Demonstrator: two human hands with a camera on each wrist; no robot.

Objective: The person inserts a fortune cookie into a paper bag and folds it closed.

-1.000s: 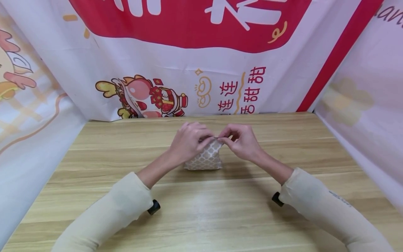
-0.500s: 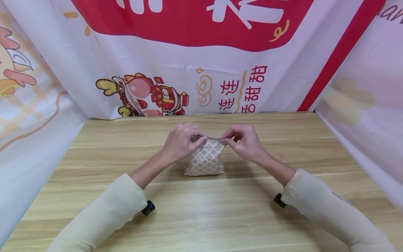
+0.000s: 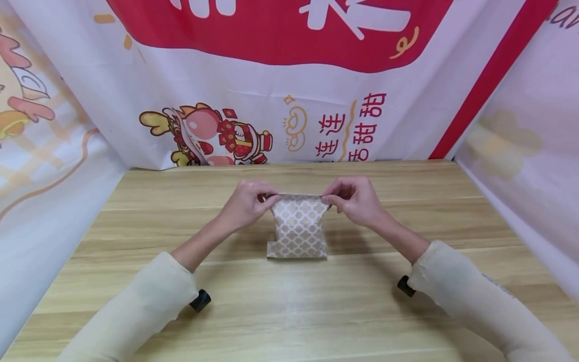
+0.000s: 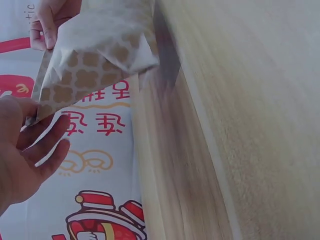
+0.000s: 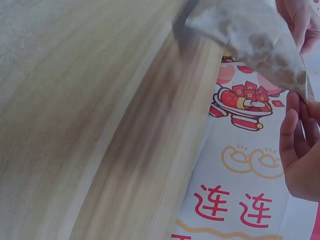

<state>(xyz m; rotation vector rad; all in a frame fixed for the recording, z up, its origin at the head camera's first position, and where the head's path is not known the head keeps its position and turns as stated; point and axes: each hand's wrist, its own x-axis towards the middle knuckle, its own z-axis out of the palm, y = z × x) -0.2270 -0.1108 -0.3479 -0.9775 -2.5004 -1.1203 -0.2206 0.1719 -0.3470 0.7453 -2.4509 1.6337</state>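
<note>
A small beige bag (image 3: 300,226) with a white lattice pattern stands upright in the middle of the table, its top edge stretched flat between both hands. My left hand (image 3: 248,203) pinches the top left corner between thumb and fingers. At the top right corner, my right hand (image 3: 355,200) pinches the edge in the same way. In the left wrist view the bag (image 4: 82,75) looks creased, and the other fingers of the left hand (image 4: 25,150) are spread behind it. The right wrist view shows the right hand (image 5: 302,150) holding the rim. The bag's inside is hidden.
The wood-grain table (image 3: 289,311) spreads around the bag. A printed white and red cloth (image 3: 271,85) hangs behind the table's far edge, with more cloth at left and right. Black wrist devices (image 3: 200,300) stick out below both sleeves.
The left hand has moved left along the rim, away from the right hand. The bag's top has widened and flattened, its pattern now faces forward, and its bottom edge sits nearer.
</note>
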